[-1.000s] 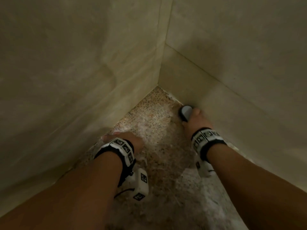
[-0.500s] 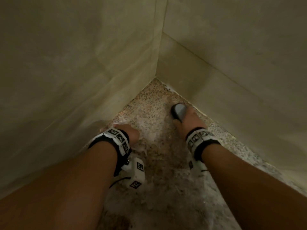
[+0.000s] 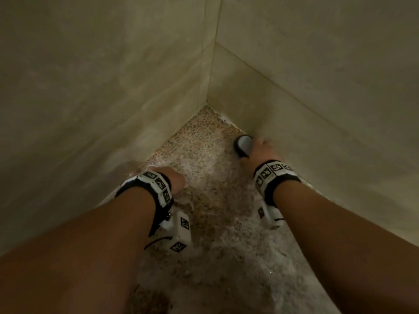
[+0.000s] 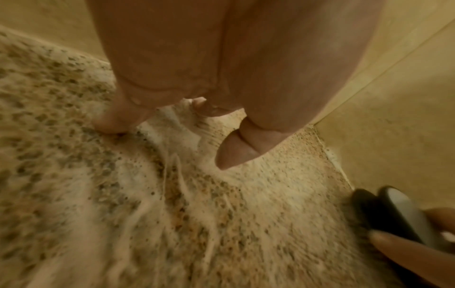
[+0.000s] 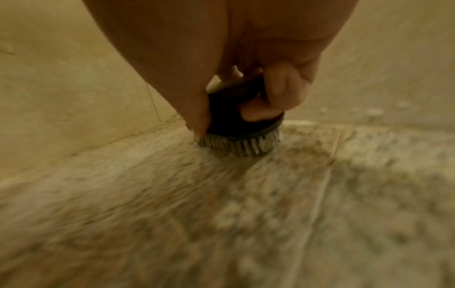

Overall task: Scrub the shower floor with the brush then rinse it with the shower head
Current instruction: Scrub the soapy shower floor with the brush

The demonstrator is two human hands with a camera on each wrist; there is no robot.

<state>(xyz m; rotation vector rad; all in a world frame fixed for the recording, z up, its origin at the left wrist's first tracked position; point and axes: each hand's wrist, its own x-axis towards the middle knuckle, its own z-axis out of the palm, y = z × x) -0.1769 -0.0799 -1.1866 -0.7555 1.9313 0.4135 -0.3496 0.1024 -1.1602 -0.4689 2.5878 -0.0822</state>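
Head view: right hand [image 3: 260,150] is gripping the round dark brush [image 3: 243,145] on the speckled shower floor [image 3: 210,200], right beside the base of the right wall [image 3: 317,109] near the corner; compared with half a second ago the brush and hand are sitting closer to that wall and a bit further toward the corner, back about where they were a second ago. Left hand [image 3: 174,180] is bracing on the floor near the left wall [image 3: 90,98], staying in the same spot as in both earlier frames. White suds [image 3: 226,257] are spreading over the floor between the forearms. Left wrist view: left hand [image 4: 221,81] is resting with straight fingers [image 4: 234,154] spread and their tips pressing into the sudsy floor [image 4: 172,214], holding nothing; the brush [image 4: 393,212] is showing at the lower right edge with a fingertip of the other hand against it. Right wrist view: right hand [image 5: 221,48] is wrapping its fingers [image 5: 285,85] and thumb around the black brush [image 5: 241,124], bristles down and touching the wet floor [image 5: 221,204], just beside the wall base [image 5: 86,97]; the picture is blurring with motion.
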